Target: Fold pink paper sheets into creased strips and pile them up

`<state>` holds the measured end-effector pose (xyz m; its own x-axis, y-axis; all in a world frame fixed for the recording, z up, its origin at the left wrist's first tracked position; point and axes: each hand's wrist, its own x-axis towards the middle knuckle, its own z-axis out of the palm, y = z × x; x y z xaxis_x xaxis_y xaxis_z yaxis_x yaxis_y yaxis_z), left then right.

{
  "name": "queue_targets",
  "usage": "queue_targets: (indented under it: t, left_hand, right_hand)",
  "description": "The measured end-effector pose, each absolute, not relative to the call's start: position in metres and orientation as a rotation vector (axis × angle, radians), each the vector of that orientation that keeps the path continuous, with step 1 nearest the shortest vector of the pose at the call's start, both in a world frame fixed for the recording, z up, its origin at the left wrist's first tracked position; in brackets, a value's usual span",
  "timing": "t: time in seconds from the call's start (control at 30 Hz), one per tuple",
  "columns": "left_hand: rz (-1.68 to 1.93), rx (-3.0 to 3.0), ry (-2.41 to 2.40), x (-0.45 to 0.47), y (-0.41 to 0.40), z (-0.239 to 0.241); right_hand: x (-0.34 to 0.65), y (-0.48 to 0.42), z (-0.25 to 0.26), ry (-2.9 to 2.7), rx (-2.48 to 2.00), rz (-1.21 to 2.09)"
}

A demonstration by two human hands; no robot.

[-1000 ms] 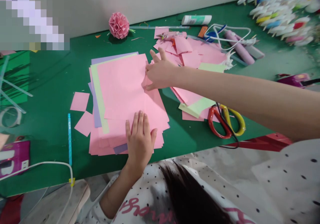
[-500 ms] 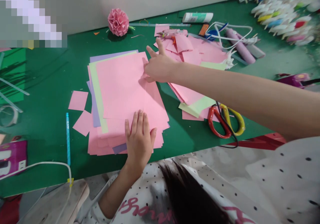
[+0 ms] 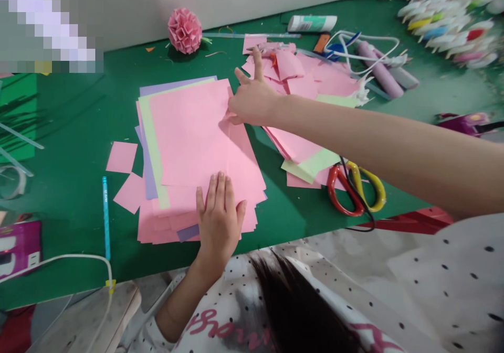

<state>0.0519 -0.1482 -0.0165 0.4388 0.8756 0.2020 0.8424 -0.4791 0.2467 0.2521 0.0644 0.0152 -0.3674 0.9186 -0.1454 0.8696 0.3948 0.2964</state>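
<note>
My left hand [image 3: 219,222] lies flat, fingers stretched out, on the lower part of a stack of coloured paper. The top sheet of pink paper [image 3: 189,132] reaches up from near its fingertips. At the right edge of that sheet is my right hand [image 3: 254,98], its thumb and a curled finger pinching the edge while two other fingers point away. The exact contact is partly hidden by the hand. Light green paper [image 3: 153,148] and purple paper [image 3: 146,156] stick out at the stack's left side.
Right of the stack lie pink scraps [image 3: 291,75], scissors [image 3: 356,189] with red and yellow handles, and a glue stick [image 3: 312,23]. A folded pink paper ball [image 3: 185,31] sits at the back. On the left are two pink squares [image 3: 122,157] and a blue pencil [image 3: 106,216].
The fingers of my right hand that point away have lifted and swung slightly to the right. My left hand stays flat on the paper, and the view has shifted a little.
</note>
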Motion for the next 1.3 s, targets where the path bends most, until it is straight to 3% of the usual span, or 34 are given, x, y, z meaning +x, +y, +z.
queue_targets:
  t: [0.8,1.13,1.3]
  left_hand:
    - [0.491,2.564,1.529,0.051,-0.147,-0.018]
    - [0.540,2.564,1.526,0.051,-0.149,-0.018]
    - [0.615,2.584,1.527,0.051,-0.151,-0.020]
  right_hand:
    - [0.238,0.049,0.056,2.228,1.479,0.110]
    - [0.247,0.053,0.028,2.396,1.510,0.091]
    - [0.243,0.048,0.037,2.310,1.420,0.102]
